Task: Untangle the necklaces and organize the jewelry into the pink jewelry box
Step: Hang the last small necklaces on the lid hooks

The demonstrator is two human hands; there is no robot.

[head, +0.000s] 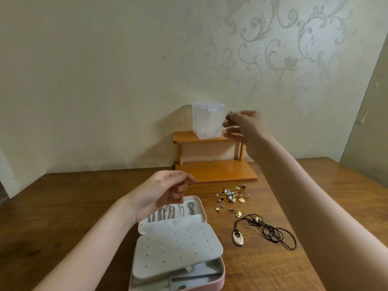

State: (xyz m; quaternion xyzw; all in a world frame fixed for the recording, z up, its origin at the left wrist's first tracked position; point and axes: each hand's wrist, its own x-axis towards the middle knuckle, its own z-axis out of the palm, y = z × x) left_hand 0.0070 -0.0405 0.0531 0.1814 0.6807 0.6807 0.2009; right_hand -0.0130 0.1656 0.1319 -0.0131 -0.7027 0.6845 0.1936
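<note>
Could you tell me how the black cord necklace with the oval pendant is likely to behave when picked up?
The cord necklace lies in loose tangled loops, so it will probably hang limp and may snag itself. Its oval pendant looks solid, so that end would likely swing down first.

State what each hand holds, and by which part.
The right hand pinches something small and dark at its fingertips; motion blur hides what it is and where it is gripped. The left hand hovers over the pink jewelry box, apparently holding nothing.
</note>
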